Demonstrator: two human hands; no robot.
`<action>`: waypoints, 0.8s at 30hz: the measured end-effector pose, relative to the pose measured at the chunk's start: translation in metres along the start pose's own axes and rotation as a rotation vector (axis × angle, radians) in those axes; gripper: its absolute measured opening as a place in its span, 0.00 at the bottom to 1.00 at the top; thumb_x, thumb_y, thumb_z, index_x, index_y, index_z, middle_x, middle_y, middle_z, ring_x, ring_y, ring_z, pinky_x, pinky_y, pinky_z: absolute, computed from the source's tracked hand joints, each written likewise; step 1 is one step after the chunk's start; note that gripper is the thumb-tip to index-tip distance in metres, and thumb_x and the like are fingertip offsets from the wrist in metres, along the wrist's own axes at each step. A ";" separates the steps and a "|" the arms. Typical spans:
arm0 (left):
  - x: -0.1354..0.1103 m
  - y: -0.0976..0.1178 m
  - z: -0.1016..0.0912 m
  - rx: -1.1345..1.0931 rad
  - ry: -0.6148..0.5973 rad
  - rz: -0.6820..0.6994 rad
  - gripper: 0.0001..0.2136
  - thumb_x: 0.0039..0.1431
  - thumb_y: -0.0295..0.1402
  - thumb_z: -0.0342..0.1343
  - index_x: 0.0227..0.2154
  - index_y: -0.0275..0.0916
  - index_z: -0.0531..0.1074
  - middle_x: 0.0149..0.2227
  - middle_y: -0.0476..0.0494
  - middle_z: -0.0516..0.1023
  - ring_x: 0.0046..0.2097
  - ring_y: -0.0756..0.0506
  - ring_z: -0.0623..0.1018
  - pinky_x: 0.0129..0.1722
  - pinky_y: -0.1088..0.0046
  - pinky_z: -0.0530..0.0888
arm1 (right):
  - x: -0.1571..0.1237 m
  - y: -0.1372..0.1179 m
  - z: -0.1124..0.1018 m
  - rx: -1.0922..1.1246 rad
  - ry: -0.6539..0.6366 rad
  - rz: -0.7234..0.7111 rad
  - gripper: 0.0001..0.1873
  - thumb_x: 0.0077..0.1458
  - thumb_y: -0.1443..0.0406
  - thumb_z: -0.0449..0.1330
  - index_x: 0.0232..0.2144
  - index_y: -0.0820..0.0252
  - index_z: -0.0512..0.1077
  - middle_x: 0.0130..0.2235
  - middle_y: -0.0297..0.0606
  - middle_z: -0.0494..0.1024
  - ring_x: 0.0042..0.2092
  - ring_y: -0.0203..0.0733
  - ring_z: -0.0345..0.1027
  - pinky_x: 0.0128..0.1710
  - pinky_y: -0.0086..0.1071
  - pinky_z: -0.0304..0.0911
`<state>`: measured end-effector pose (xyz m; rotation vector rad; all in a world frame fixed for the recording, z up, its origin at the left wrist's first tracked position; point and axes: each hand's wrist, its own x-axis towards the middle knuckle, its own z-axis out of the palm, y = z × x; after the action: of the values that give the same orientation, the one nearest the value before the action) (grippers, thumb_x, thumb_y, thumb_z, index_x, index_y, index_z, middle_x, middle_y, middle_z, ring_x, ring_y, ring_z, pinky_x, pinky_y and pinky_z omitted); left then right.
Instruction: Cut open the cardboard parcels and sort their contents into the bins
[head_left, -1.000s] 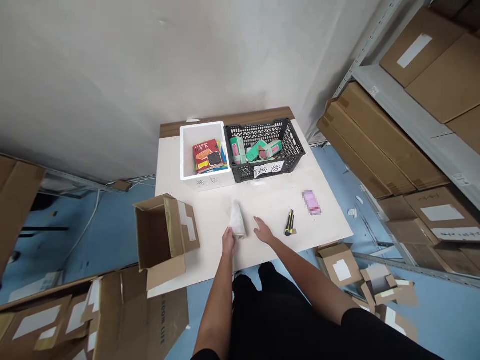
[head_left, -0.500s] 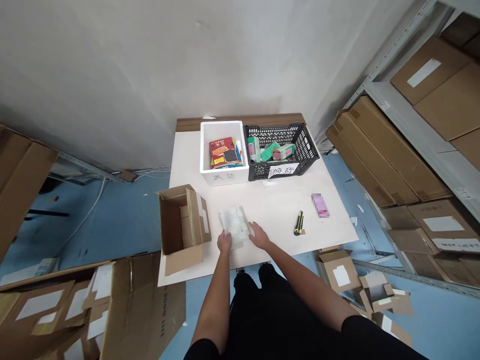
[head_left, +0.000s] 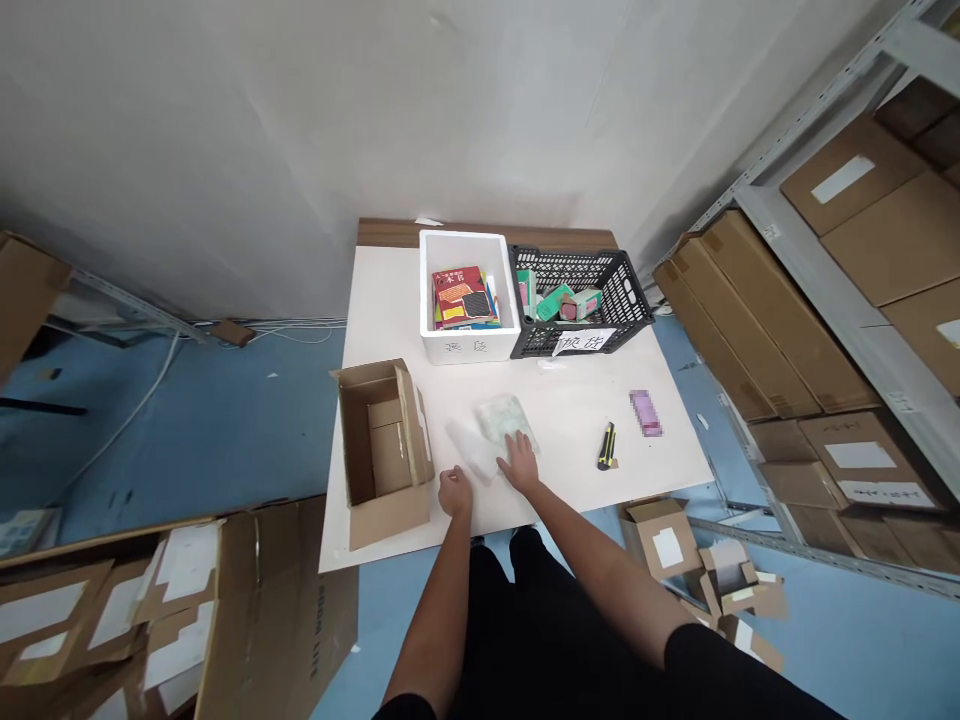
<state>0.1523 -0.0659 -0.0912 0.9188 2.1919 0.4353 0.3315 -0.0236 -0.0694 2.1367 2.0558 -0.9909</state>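
Note:
A pale, see-through wrapped packet [head_left: 504,418] lies on the white table, with a thin translucent flap of wrapping [head_left: 474,450] spread out to its left. My right hand [head_left: 520,462] rests on the packet's lower part, fingers apart and pressing down. Beside the flap's lower left edge, my left hand [head_left: 455,491] is closed; whether its fingers pinch the wrapping is too small to tell. Just left of that hand stands an open cardboard box [head_left: 391,515], its inside facing up. A black and yellow box cutter [head_left: 607,446] lies to the right of the packet.
At the back of the table [head_left: 540,500] stand a white foam box [head_left: 471,347] with books and a black plastic crate [head_left: 630,318] with green boxes. A blurred purple item [head_left: 646,413] lies at right. Shelves with cartons [head_left: 855,455] and a large carton [head_left: 277,600] flank the table.
The packet's wrapping now has a flap spread leftward. My right hand has moved from the packet's right edge onto it. My left hand has come away from its lower left side.

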 end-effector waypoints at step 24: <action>-0.008 -0.001 0.008 0.468 -0.199 0.368 0.28 0.70 0.33 0.43 0.72 0.41 0.61 0.76 0.40 0.54 0.77 0.32 0.47 0.72 0.47 0.54 | 0.037 0.057 -0.035 0.338 0.291 0.212 0.28 0.71 0.57 0.39 0.64 0.60 0.65 0.65 0.53 0.72 0.65 0.51 0.66 0.64 0.47 0.61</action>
<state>0.1614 -0.0716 -0.0933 1.5598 1.9733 -0.0146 0.3952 0.0172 -0.0809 2.7482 1.8153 -1.1228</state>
